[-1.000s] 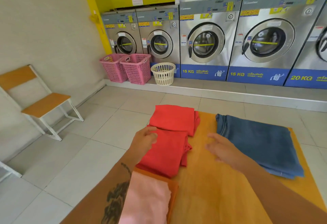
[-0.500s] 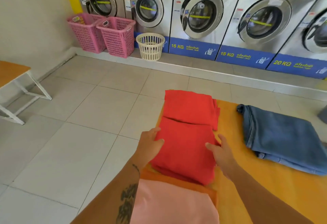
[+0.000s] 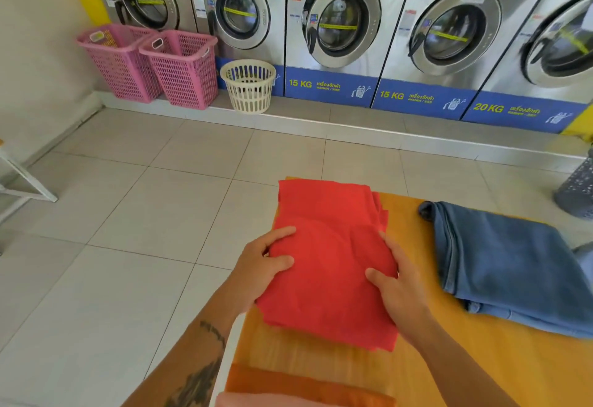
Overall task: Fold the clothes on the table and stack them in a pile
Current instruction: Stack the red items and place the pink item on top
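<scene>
A folded red cloth [image 3: 327,291] is lifted off the orange table [image 3: 481,368], held on both sides. My left hand [image 3: 263,265] grips its left edge and my right hand [image 3: 398,291] grips its right edge. Its far end overlaps a second folded red cloth [image 3: 324,198] that lies at the table's far left corner. Folded blue jeans [image 3: 513,265] rest on the right of the table. At the near edge lie an orange garment [image 3: 298,387] and a pink one [image 3: 256,402], mostly cut off by the frame.
Beyond the table is tiled floor, then a row of washing machines [image 3: 340,21]. Two pink baskets [image 3: 179,66] and a cream basket [image 3: 248,85] stand against them. A grey basket [image 3: 577,191] is at the right edge, a white chair leg [image 3: 29,182] at the left.
Both hands closed on the near red cloth and raised it, carrying it toward the far red cloth. The camera tilted down and closer.
</scene>
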Demonstrator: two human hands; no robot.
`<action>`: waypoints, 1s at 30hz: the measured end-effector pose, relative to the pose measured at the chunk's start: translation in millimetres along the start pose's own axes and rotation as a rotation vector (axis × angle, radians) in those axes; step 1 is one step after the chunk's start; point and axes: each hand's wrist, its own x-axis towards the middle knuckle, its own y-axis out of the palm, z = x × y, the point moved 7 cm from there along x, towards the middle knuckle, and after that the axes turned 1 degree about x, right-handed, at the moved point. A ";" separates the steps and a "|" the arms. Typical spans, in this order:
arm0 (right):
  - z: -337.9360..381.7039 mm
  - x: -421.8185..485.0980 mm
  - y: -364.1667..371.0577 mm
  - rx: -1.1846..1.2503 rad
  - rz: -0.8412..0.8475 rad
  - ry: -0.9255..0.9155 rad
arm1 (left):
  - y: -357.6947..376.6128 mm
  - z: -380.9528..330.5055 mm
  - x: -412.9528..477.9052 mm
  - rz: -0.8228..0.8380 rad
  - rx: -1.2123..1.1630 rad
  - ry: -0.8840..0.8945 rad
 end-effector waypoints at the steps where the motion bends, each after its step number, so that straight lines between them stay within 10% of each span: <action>1: 13.4 8.8 -5.9 0.007 -0.007 -0.039 | 0.5 -12.4 4.8 -0.020 -0.018 0.038; 8: 62.5 101.3 -17.3 -0.036 -0.054 -0.121 | 11.6 -76.2 71.0 -0.197 -0.055 0.177; 15: 14.2 141.3 0.5 -0.375 0.088 0.091 | 21.1 -43.1 119.7 -0.187 0.481 0.055; 30: 14.8 63.7 -18.1 -0.366 0.303 0.011 | -2.5 -13.8 15.4 -0.297 0.582 0.063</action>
